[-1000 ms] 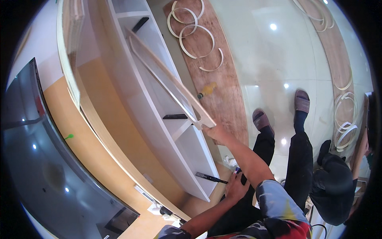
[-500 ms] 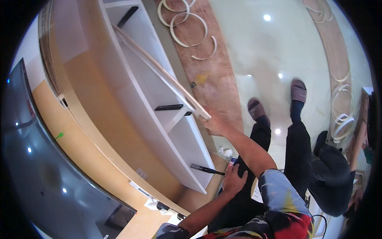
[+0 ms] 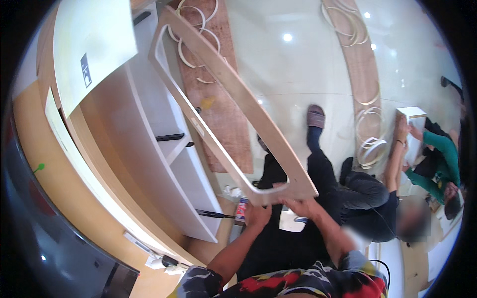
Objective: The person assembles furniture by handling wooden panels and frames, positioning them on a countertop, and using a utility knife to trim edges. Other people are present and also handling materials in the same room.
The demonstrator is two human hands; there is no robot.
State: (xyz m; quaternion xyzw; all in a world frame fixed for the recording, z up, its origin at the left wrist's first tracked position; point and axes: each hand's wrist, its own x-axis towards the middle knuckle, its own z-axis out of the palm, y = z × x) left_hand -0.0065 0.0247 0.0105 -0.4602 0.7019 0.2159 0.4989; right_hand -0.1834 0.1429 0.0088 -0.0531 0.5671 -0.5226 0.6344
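Observation:
A long, light wood-toned frame (image 3: 243, 104) with a large rounded cut-out stretches from near my lap to the top of the view, slanting up to the left. My left hand (image 3: 258, 214) is closed round its near end by the left corner. On the same near edge, toward the right corner, my right hand (image 3: 302, 206) grips it too. Parts of the fingers of both hands are hidden by the frame. Left of the frame lies a white open cabinet carcass (image 3: 171, 169) with black drawer runners (image 3: 170, 137) inside.
Pale edging coils (image 3: 198, 47) lie on a brown board (image 3: 226, 149) at left; more coils (image 3: 370, 124) lie on another board at right. A co-worker in dark clothes (image 3: 365, 193) and one in green sleeves (image 3: 442, 149) sit at right by a white box (image 3: 411, 112). A white panel (image 3: 97, 54) stands upper left.
The frame has turned from edge-on to showing its broad face and swung off the cabinet to the right. My left hand has left my thigh and taken hold of it alongside my right.

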